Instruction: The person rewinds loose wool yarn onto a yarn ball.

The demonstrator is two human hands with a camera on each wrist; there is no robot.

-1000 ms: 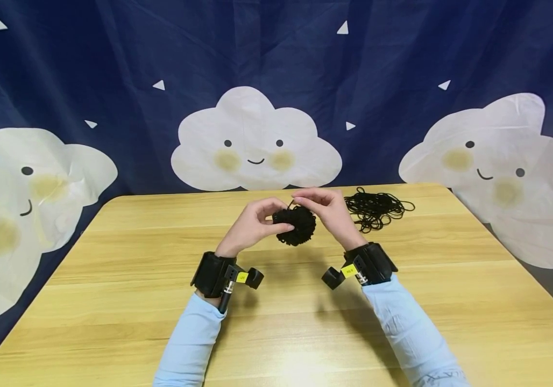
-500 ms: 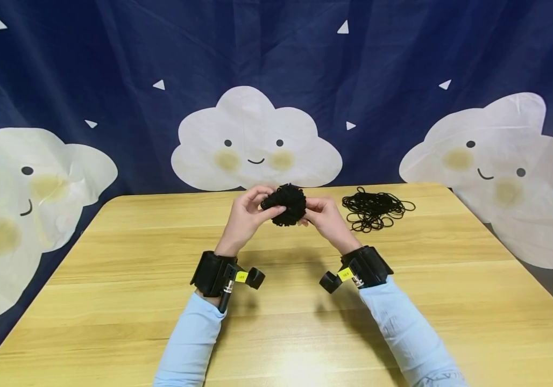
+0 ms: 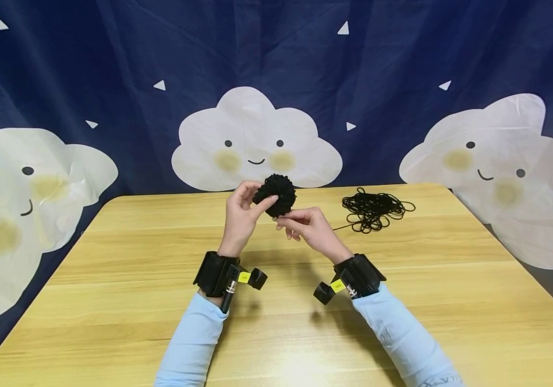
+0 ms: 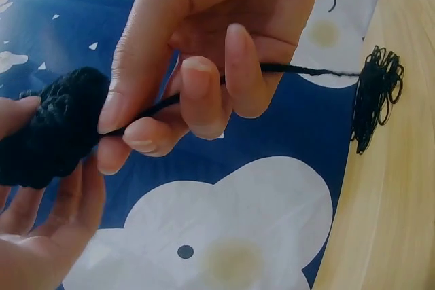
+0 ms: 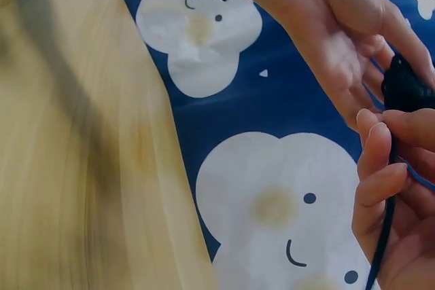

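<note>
A round, looped bundle of black yarn (image 3: pixel 282 189) is held up above the far part of the table. My left hand (image 3: pixel 239 219) grips it between thumb and fingers, the thumb lying across its near face. Just below the bundle, my right hand (image 3: pixel 314 230) pinches the black strand (image 4: pixel 306 70) between thumb and index finger. In the left wrist view that strand runs past the right hand's other fingers to a loose heap of yarn (image 4: pixel 378 93). The bundle's far side is hidden.
The loose yarn heap (image 3: pixel 374 208) lies on the wooden table (image 3: pixel 276 333) at back right. Behind the table's far edge hangs a dark blue curtain (image 3: pixel 126 64) with smiling clouds. Each wrist wears a black strap with a camera (image 3: pixel 257 279).
The yarn bundle has moved up and left with my left hand and turned. My right hand has gone from above the bundle, round its right side, to below it.
</note>
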